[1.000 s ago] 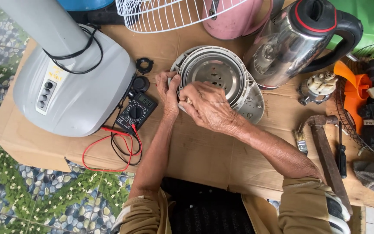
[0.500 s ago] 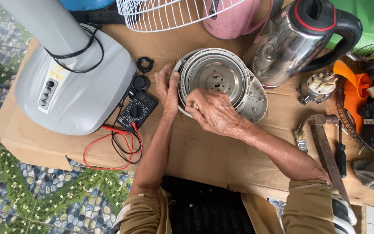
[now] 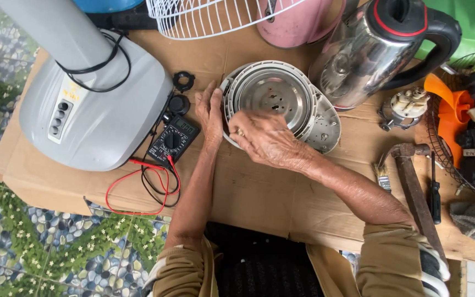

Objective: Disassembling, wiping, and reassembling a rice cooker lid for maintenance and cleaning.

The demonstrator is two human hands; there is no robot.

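A round metal and white plastic kettle base point(image 3: 276, 96) lies upside down on the cardboard sheet point(image 3: 259, 192). My left hand point(image 3: 210, 113) rests flat against its left rim, fingers apart. Over its near edge my right hand point(image 3: 265, 137) curls its fingers onto the rim; whether it pinches a small part I cannot tell. A second round plate point(image 3: 325, 124) peeks out under the base at the right. The steel kettle body point(image 3: 369, 52) with a black handle lies just beyond.
A grey fan base point(image 3: 94, 110) stands at the left, with a black multimeter point(image 3: 172, 140) and red and black leads point(image 3: 138, 192) beside it. A white fan grille point(image 3: 210, 16) and pink housing point(image 3: 298, 22) lie behind. Hammer point(image 3: 413, 187), brush point(image 3: 381, 176), screwdriver point(image 3: 434, 192) and a parts basket point(image 3: 468, 137) are at right.
My right hand has slid down off the middle of the base toward its near edge, uncovering the metal centre. My left hand has stayed at the left rim.
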